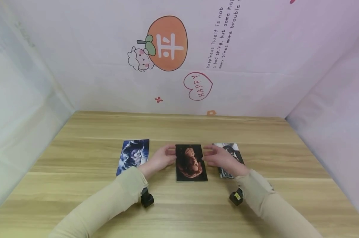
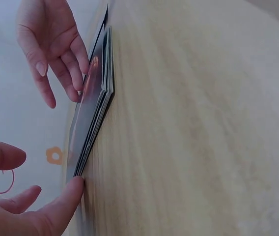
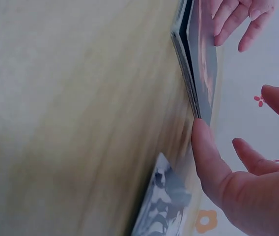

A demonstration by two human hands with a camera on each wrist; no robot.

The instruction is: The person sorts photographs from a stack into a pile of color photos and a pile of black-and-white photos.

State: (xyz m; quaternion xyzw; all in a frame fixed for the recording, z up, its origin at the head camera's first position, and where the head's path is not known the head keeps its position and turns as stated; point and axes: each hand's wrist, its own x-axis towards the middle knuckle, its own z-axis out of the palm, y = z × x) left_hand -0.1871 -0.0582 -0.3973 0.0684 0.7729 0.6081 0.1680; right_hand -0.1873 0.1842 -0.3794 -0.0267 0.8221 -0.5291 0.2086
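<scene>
A small stack of picture cards lies in the middle of the table, its top card dark with a reddish-haired figure. At its left edge is my left hand, fingers loosely extended; in the left wrist view, a fingertip touches the edges of the stacked cards. On the opposite side, my right hand has a fingertip against the stack's right edge, as the right wrist view shows. A blue picture card lies left of the left hand. Beneath my right hand and wrist, a black-and-white picture card is partly hidden.
The wood-grain table meets a white printed cloth at the back, with cloth walls left and right. A small black wrist camera hangs below the left cuff, another camera below the right.
</scene>
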